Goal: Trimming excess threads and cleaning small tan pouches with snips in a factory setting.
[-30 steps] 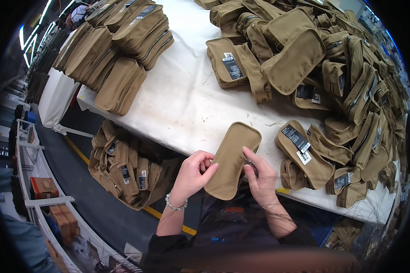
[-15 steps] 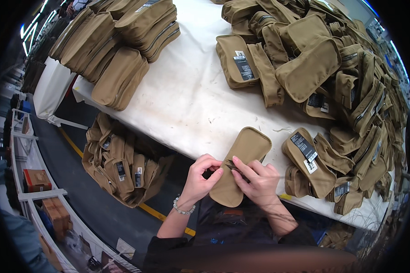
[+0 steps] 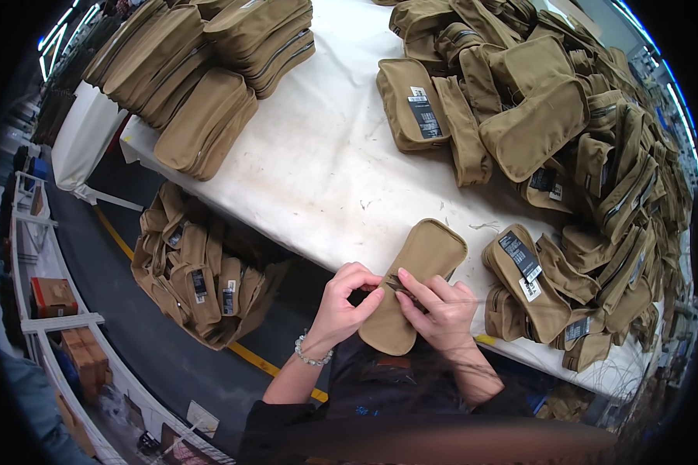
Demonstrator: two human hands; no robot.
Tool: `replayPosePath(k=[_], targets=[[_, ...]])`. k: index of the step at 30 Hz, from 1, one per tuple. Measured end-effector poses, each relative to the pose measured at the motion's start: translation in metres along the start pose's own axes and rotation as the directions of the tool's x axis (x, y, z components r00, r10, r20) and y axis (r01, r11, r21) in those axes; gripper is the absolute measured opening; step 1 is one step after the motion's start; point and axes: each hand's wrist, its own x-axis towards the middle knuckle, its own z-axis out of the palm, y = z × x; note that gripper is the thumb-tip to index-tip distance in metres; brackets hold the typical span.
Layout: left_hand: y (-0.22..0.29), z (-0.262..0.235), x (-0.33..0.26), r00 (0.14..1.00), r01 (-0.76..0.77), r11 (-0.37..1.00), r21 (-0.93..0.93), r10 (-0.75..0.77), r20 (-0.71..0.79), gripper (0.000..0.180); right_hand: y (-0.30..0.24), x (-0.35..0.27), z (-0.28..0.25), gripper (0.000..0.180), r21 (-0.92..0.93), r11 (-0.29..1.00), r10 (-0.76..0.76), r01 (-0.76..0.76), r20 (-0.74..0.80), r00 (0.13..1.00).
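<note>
A khaki zip pouch (image 3: 426, 246) lies slantwise at the table's near edge, its lower end reaching over my lap. My left hand (image 3: 347, 304) is closed on the pouch's left side, thumb and forefinger pinched near its middle. From the other side my right hand (image 3: 440, 311) bends over the pouch with thumb and fingers drawn together. Between the two hands a small dark, thin thing (image 3: 396, 284) shows at the right fingertips; its kind is too small to tell. A beaded bracelet (image 3: 312, 350) circles my left wrist.
A white-covered table (image 3: 326, 147) spans the view. Neat pouch stacks (image 3: 209, 124) stand at far left; a loose heap of labelled pouches (image 3: 535, 108) covers the right side. Below the left edge sits a container of pouches (image 3: 202, 271). A white-framed rack (image 3: 62, 322) stands farther left.
The view has shifted slightly. Both hands keep their pinch at the pouch's middle, and the small dark thing shows at a slightly different angle.
</note>
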Motion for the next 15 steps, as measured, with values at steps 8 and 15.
replayPosePath(k=[8, 15], targets=[[0.0004, -0.0002, 0.0013, 0.999, -0.038, 0.999, 0.031, 0.038, 0.000, 0.013, 0.0000, 0.0007, -0.0006, 0.039, -0.004, 1.000, 0.016, -0.016, 0.004, 1.000], [-0.0009, -0.0005, 0.0022, 0.999, -0.042, 0.998, 0.041, 0.042, 0.001, 0.013, -0.0002, 0.0015, -0.0010, 0.039, -0.004, 1.000, 0.020, -0.020, 0.013, 1.000]])
